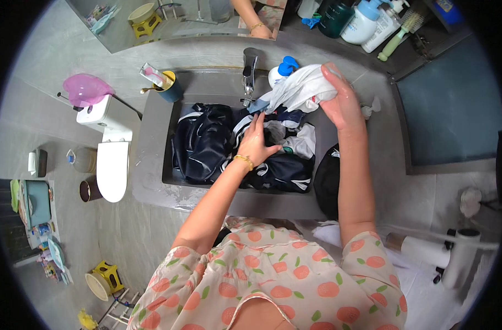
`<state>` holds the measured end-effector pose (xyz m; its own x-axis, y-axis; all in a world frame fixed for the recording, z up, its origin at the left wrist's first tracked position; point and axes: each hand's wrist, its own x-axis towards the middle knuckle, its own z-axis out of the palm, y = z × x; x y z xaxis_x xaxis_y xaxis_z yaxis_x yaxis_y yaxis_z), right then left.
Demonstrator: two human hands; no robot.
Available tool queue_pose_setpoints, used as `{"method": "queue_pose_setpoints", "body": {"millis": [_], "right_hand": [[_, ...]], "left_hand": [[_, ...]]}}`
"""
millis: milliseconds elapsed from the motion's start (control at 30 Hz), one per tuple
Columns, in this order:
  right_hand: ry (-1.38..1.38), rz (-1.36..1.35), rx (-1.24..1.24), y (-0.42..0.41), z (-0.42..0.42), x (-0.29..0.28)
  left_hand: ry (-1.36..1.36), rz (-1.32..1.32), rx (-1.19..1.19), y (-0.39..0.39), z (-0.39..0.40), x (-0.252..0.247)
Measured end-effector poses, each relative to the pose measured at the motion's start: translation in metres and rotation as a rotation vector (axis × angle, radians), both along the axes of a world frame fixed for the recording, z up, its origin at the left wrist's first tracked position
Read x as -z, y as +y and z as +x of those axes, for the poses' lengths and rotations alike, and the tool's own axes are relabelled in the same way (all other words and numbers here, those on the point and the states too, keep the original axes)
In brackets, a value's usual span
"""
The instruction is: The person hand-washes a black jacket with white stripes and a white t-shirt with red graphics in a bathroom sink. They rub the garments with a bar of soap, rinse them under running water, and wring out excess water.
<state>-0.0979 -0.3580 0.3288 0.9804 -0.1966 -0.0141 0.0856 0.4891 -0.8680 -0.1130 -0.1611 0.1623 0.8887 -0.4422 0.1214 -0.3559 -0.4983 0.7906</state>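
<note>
My right hand (pixel 341 101) grips a wet white garment (pixel 302 88) and lifts it above the right side of the sink. A light blue part (pixel 260 105) of it hangs toward the faucet (pixel 250 68). Over the sink, my left hand (pixel 257 142) has its thumb spread from its fingers; the fingertips are near the blue part, and I cannot tell whether they touch it. Dark, shiny clothes (pixel 205 140) fill the left of the grey sink basin (pixel 167 165). More clothing lies to the right, including a white piece (pixel 302 142) with a green mark.
Behind the basin stands a white pump bottle (pixel 275 76) with a blue top. A toothbrush cup (pixel 170 88) is on the counter's left corner, and a black cloth (pixel 328 181) drapes over its right edge. The toilet (pixel 113 171) stands left; bottles (pixel 360 22) line a shelf.
</note>
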Motion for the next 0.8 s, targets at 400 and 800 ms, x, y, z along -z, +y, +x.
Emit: {"method": "queue_pose_setpoints", "body": {"millis": [400,800], "right_hand": [[0.065,0.172,0.015,0.070,-0.024,-0.045],[0.152,0.574,-0.147,0.178,-0.033,0.147]], "left_hand": [[0.879,-1.380,-0.055,0.057,0.061,-0.054],[1.321,-1.446,-0.081,0.116,0.068,-0.074]]}}
